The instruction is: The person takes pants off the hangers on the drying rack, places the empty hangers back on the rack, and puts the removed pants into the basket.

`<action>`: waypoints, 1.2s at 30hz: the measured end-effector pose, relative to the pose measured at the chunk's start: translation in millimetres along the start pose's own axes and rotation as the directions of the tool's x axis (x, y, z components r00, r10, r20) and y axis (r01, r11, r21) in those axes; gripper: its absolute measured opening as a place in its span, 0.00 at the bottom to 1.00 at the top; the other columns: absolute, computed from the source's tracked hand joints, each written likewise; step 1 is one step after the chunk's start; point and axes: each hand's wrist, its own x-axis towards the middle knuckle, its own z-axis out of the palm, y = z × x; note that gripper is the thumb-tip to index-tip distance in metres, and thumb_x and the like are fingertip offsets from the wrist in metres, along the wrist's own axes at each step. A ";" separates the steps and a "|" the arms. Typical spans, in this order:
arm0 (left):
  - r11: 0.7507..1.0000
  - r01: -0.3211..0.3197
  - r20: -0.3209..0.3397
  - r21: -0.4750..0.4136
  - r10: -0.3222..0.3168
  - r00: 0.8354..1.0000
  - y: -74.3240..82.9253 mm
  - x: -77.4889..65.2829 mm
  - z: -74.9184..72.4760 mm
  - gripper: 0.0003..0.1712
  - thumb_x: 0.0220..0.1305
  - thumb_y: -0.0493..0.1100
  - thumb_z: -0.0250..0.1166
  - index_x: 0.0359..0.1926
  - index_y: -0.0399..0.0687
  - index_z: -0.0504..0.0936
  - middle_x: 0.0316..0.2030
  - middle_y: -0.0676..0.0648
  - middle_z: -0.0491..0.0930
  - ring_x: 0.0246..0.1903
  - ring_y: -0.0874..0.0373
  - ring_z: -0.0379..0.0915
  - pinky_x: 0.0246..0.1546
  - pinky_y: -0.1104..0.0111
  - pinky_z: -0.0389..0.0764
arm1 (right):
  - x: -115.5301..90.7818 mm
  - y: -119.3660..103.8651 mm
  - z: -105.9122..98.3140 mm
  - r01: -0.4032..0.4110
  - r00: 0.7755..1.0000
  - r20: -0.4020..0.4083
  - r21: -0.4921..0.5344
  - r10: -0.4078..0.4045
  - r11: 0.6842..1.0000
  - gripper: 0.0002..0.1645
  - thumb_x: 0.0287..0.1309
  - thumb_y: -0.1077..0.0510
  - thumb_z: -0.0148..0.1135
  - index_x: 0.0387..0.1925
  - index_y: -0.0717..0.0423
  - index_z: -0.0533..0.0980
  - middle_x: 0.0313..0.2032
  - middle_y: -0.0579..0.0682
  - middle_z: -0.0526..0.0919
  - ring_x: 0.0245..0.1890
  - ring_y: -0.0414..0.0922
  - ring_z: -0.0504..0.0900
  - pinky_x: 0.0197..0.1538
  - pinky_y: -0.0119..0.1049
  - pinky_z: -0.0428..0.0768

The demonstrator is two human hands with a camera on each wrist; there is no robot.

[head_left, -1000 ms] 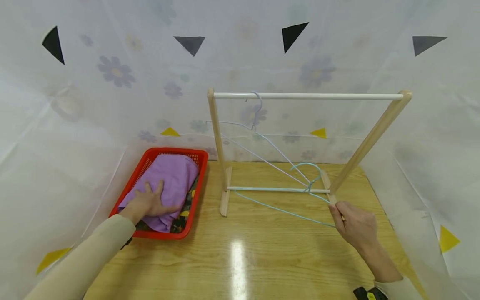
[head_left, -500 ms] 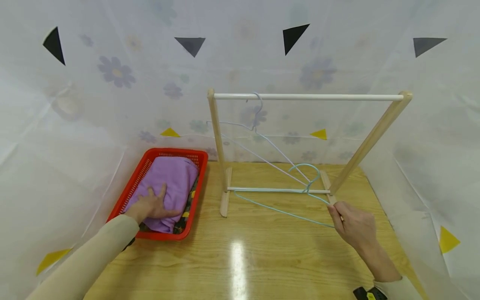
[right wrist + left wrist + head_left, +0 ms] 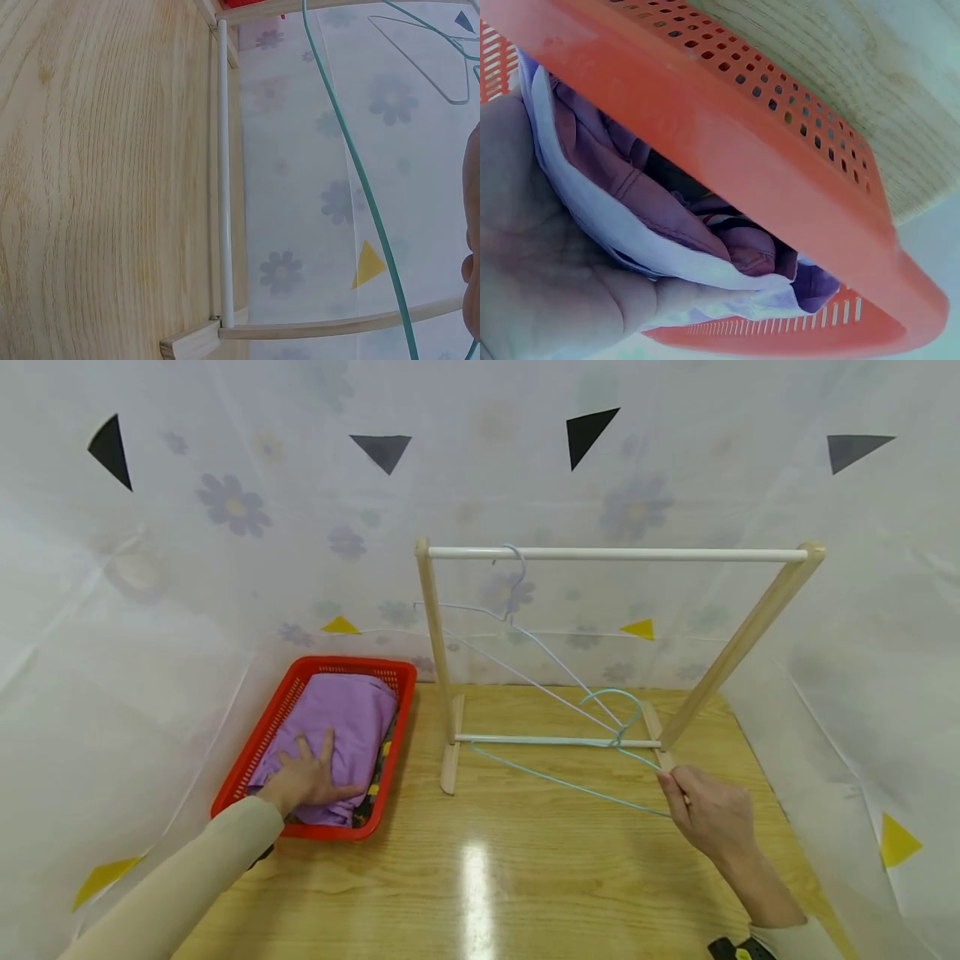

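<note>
A folded purple garment (image 3: 348,702) lies in a red plastic basket (image 3: 408,689) at the left. My left hand (image 3: 309,777) rests on the garment's near part with fingers spread. In the left wrist view, the palm (image 3: 547,277) and thumb lie along the garment's pale edge (image 3: 637,232), close to the basket's rim. On the right, my right hand (image 3: 708,802) grips one end of a light teal clothes hanger (image 3: 570,787), its hook pointing up and left. Only the edge of that hand shows in the right wrist view, beside the teal hanger's wire (image 3: 360,172).
Behind the teal hanger stands a wooden rack with a white top rail (image 3: 645,554) and a lower bar (image 3: 540,740). A lavender hanger (image 3: 555,656) hangs from the rail's left part. Dark patterned cloth (image 3: 365,808) shows under the garment. Floral sheeting (image 3: 480,460) surrounds the wooden table (image 3: 570,877).
My left hand has moved slightly right and toward me over the purple garment, whose near left part has shifted with it. The right hand and teal hanger have stayed nearly still.
</note>
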 end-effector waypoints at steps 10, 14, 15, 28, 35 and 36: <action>1.000 0.006 0.051 -0.025 -0.005 0.999 -8.5 14.7 -24.1 0.75 0.61 0.87 0.49 0.83 0.33 0.38 0.73 0.07 0.39 0.68 0.04 0.46 0.65 0.21 0.61 | 1.7 3.5 -5.2 0.008 1.000 -0.007 -0.005 -0.008 1.000 0.36 0.84 0.40 0.42 0.16 0.50 0.60 0.16 0.36 0.52 0.18 0.25 0.39 0.15 0.23 0.41; 0.996 -0.089 -0.035 -0.001 0.089 0.995 -17.1 37.6 -35.6 0.72 0.61 0.88 0.46 0.84 0.38 0.46 0.72 0.09 0.47 0.71 0.09 0.50 0.69 0.24 0.59 | 1.7 3.5 -5.4 0.006 1.000 0.002 -0.011 -0.006 1.000 0.35 0.84 0.40 0.41 0.16 0.50 0.61 0.16 0.35 0.52 0.18 0.25 0.39 0.15 0.23 0.41; 0.993 -0.114 -0.055 0.004 0.114 0.992 -15.6 40.4 -39.2 0.69 0.63 0.87 0.47 0.84 0.39 0.47 0.72 0.09 0.48 0.71 0.09 0.49 0.69 0.24 0.59 | 1.3 3.5 -5.2 0.004 1.000 0.005 -0.012 -0.004 1.000 0.35 0.84 0.40 0.41 0.16 0.50 0.61 0.16 0.35 0.52 0.18 0.25 0.39 0.15 0.23 0.41; 0.989 -0.134 -0.084 0.058 0.139 0.987 28.7 56.4 -67.1 0.54 0.75 0.71 0.52 0.86 0.49 0.41 0.79 0.17 0.39 0.75 0.11 0.42 0.63 0.20 0.63 | -1.1 2.9 -4.7 0.006 1.000 -0.006 -0.006 -0.006 1.000 0.36 0.84 0.40 0.42 0.16 0.49 0.60 0.15 0.34 0.50 0.15 0.25 0.39 0.15 0.23 0.40; 0.982 -0.168 -0.063 0.083 0.173 0.983 26.4 66.3 -68.6 0.53 0.75 0.69 0.55 0.85 0.45 0.45 0.78 0.16 0.45 0.73 0.11 0.49 0.66 0.24 0.64 | -2.1 4.0 -4.4 0.005 1.000 -0.007 0.000 -0.005 1.000 0.36 0.84 0.40 0.42 0.16 0.49 0.61 0.15 0.34 0.50 0.15 0.25 0.39 0.14 0.23 0.40; 0.982 -0.169 -0.054 0.079 0.173 0.983 25.9 67.5 -67.8 0.53 0.75 0.69 0.55 0.85 0.46 0.45 0.78 0.16 0.45 0.74 0.12 0.48 0.66 0.24 0.65 | -2.6 4.1 -4.2 0.006 1.000 -0.003 -0.002 -0.006 1.000 0.36 0.84 0.40 0.42 0.16 0.49 0.61 0.15 0.34 0.50 0.15 0.26 0.39 0.15 0.23 0.40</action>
